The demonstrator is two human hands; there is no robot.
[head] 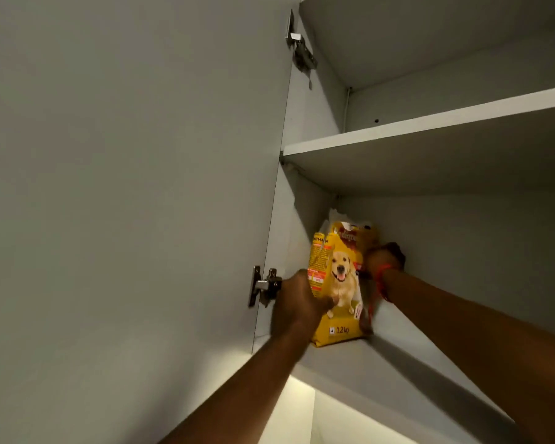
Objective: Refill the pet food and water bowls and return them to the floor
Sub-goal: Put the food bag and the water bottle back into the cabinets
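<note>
A yellow dog food bag [342, 283] with a dog's picture and "1.2 kg" printed low on its front stands upright on the lower shelf [359, 363] of an open wall cupboard, in its left back corner. My left hand [297, 304] grips the bag's left front edge, thumb across the front. My right hand [383, 259] reaches round the bag's right side, fingers curled behind it; a red thread circles that wrist. The bag's top is open and torn. No bowls are in view.
The cupboard door [125, 187] stands open on the left, held by two metal hinges [266, 286]. An upper shelf [430, 129] runs above the bag. Below the cupboard a lit wall strip [289, 411] shows.
</note>
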